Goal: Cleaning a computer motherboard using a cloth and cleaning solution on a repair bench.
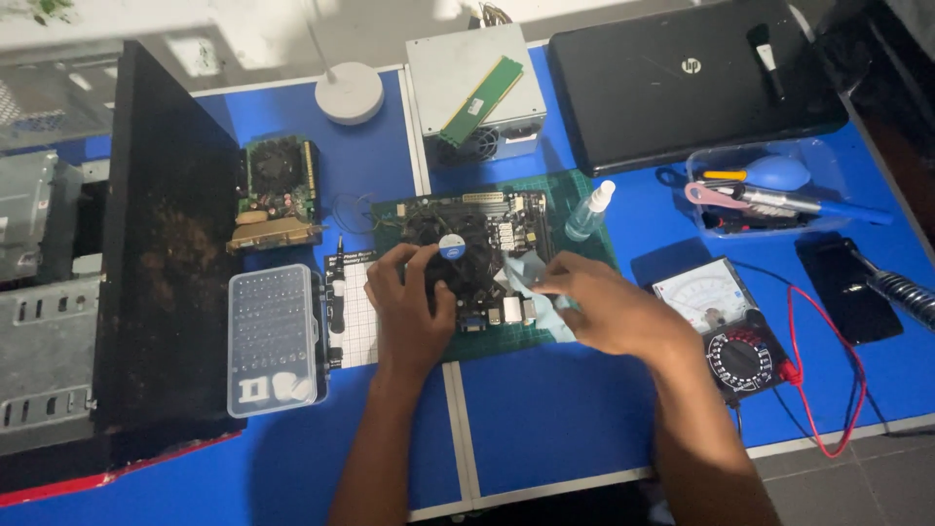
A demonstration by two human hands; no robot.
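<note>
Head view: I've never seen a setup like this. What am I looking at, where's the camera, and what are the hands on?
One camera, worn on the person's head, looks down at a blue table. Both bare hands work on a computer motherboard lying on a green mat. The left hand rests on its black cooler fan; the right hand presses a pale cloth against the board. Around them: a clear case of screwdriver bits, a small spray bottle, an analog multimeter, a closed laptop and a graphics card.
</note>
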